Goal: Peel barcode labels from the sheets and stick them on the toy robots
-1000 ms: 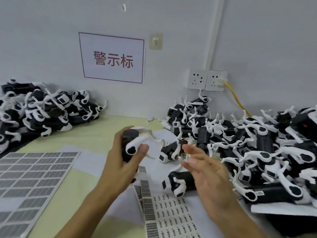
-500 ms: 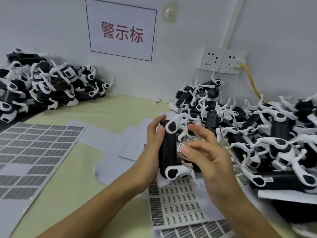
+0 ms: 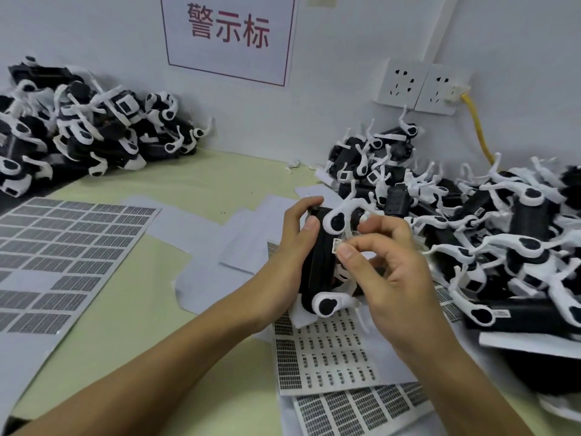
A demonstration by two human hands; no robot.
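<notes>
My left hand (image 3: 290,247) grips a black toy robot (image 3: 322,262) with white legs, held upright above the table. A small white barcode label (image 3: 337,246) lies against the robot's black side, under the thumb tip of my right hand (image 3: 386,272), whose fingers are curled beside it. Below the robot lies a label sheet (image 3: 333,357) with rows of small barcode labels.
A pile of black-and-white toy robots (image 3: 490,247) fills the right side, another pile (image 3: 78,127) the far left. A large label sheet (image 3: 53,256) lies at left, more sheets (image 3: 361,410) at the near edge. Wall sockets (image 3: 418,86) with a yellow cable are behind.
My left hand turned the robot upright and brought it toward the right hand. My right hand carried the label onto the robot's black side. The view tilted down and closer.
</notes>
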